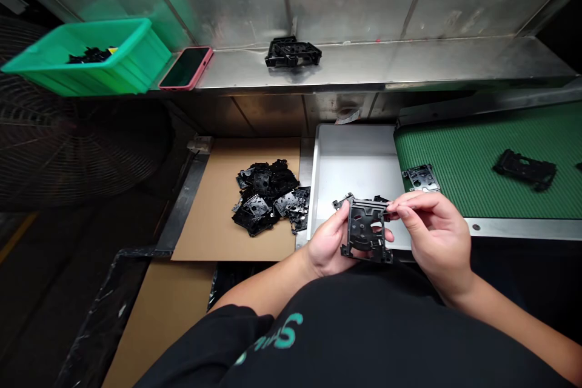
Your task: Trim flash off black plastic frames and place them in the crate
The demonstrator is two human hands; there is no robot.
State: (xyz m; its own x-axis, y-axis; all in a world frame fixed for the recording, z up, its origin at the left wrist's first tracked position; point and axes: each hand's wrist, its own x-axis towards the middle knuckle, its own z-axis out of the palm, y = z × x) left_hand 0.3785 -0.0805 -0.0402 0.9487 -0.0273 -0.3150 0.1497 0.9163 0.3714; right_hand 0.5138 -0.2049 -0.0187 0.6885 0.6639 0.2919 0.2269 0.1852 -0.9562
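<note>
My left hand (331, 241) is wrapped round a black plastic frame (364, 227) with slots and cut-outs, held just in front of my body. At the frame's upper right corner, my right hand (436, 236) is closed in a pinch of thumb and forefinger; what lies between those fingertips is too small to make out. Behind the held frame, another dark part (342, 200) partly shows over a white tray (352, 157). To the left, a heap of black plastic parts (264, 194) lies on a cardboard sheet (204, 224).
On the right runs a green ribbed conveyor belt (464, 163) carrying a black frame (525, 168) and a shinier plate (422, 177). The metal shelf (386, 66) holds black frames (292, 52), a phone (186, 68) and a green bin (131, 63). A large fan (73, 133) stands left.
</note>
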